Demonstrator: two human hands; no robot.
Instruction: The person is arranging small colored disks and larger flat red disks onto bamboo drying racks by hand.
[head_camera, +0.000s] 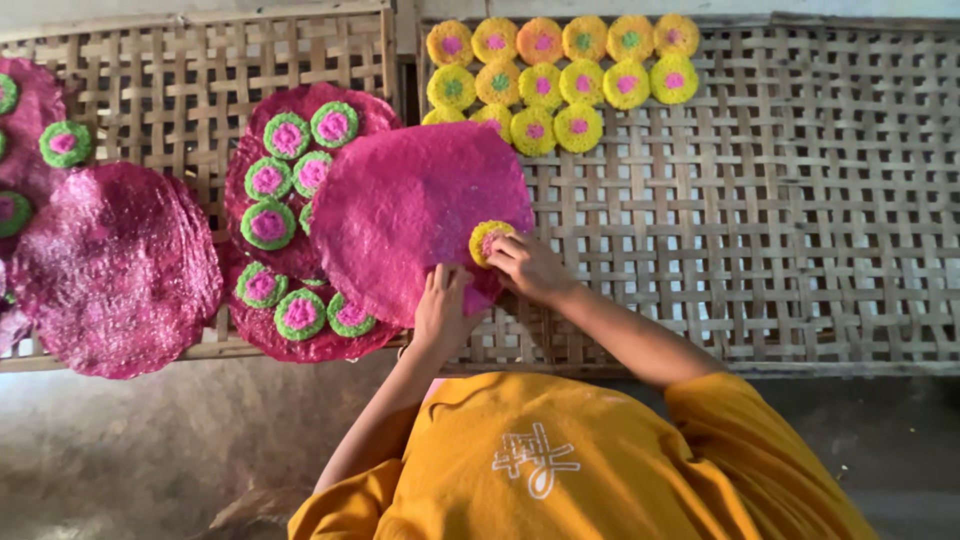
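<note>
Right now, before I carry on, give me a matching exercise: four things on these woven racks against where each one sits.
Things:
1. left hand
2. right hand
3. yellow discs
4. green-rimmed discs

Places:
A. in rows at the top of the right rack
B. on the lower edge of the big pink sheet
C. holding a small yellow disc
D. on a pink sheet left of the big one

Pairs: 1-B, 2-C, 3-A, 4-D

A small cracker (489, 240) lies on the large sheet (415, 210), a cluster of crackers (560, 80) behind it, seemingly on the woven rack (780, 200)
</note>
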